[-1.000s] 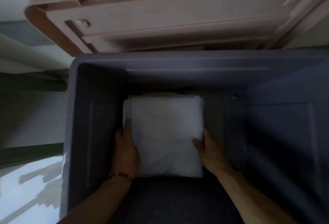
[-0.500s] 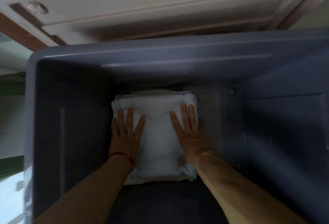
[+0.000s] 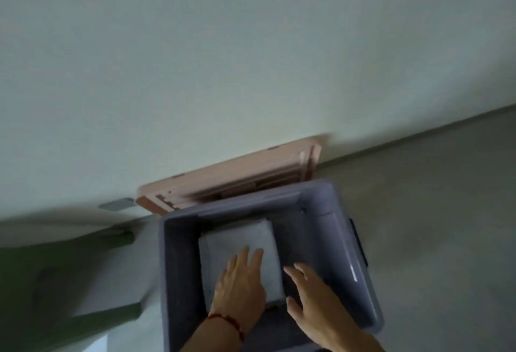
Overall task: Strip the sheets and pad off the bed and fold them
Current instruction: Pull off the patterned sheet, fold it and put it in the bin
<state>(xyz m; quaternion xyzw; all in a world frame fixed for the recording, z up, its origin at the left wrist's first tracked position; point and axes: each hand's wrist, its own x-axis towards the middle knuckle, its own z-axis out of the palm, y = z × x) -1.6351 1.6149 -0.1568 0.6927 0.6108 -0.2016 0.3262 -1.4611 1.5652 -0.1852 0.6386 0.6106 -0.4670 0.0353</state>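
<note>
**Folded sheet in bin, both hands over it**

Folded sheet point(image 3: 240, 242): white, square, flat on floor of grey bin point(image 3: 178, 268), toward left and far side. Left hand point(image 3: 240, 284): fingers straight and spread, palm down over near half of sheet; contact not certain through blur. Red string on wrist. Right hand point(image 3: 310, 295): released, fingers loosely spread, just right of sheet's edge, grasping nothing. Pink lid point(image 3: 223, 181): on edge behind bin, leaning on pale wall point(image 3: 223, 58). Green frame point(image 3: 69, 262): left of bin, blurred. Grey floor point(image 3: 432, 226) to right.
</note>
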